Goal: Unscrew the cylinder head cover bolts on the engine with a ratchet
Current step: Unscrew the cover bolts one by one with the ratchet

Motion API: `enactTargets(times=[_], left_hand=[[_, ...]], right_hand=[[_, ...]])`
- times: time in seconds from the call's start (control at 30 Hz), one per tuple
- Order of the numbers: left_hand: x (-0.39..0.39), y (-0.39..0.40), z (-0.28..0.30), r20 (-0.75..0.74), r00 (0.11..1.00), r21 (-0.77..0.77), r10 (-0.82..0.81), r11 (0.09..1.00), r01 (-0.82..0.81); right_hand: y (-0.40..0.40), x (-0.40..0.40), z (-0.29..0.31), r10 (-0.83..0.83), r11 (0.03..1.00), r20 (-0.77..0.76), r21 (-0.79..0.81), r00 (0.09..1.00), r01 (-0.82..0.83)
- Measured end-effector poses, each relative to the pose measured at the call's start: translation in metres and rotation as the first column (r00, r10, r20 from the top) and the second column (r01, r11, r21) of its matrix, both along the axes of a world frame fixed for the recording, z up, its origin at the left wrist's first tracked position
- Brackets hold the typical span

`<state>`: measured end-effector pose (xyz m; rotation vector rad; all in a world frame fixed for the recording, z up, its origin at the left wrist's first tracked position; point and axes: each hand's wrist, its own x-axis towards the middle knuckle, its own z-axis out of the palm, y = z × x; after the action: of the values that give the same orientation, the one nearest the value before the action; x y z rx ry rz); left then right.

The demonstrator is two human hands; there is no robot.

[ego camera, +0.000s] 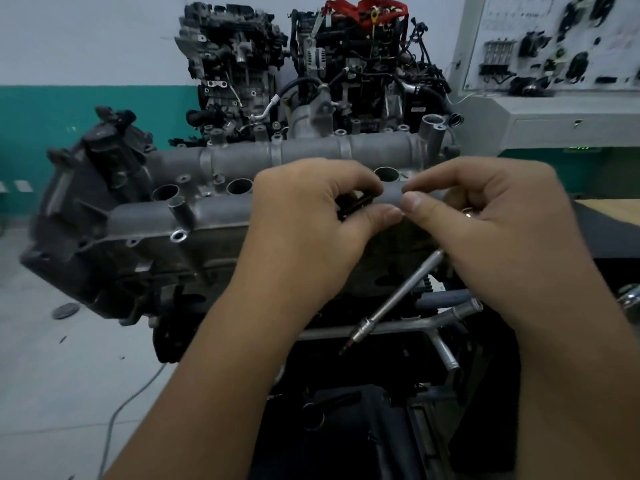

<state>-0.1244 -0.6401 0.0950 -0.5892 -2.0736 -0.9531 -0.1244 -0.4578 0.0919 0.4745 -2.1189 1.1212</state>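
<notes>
Pinching a small dark cylindrical piece (pixel 353 206), perhaps a socket or bit, between curled fingers and thumb, the left hand (pixel 311 220) hovers over the grey cylinder head cover (pixel 214 213) of the engine (pixel 114 216). The right hand (pixel 485 216) is closed around the ratchet (pixel 401 292), thumb tip touching the left thumb; its silver shaft slants down and left from under the palm, ending in a dark tip. Behind stand two more engines (pixel 294 64) and a white display board (pixel 554 43).
</notes>
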Motion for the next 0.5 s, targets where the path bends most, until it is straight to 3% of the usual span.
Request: enactTargets(times=[0.23,0.5], left_hand=[[0.003,0.004,-0.011,0.084,0.996,0.152,0.036,0.987,-0.049],[0.005,0.015,-0.016,0.069,0.994,0.233,0.079,0.968,-0.093]], right_hand=[[0.004,-0.001,-0.006,-0.119,0.974,-0.054,-0.200,0.991,0.106],[0.012,-0.001,-0.003,-0.342,0.850,-0.100,-0.457,0.934,0.262]])
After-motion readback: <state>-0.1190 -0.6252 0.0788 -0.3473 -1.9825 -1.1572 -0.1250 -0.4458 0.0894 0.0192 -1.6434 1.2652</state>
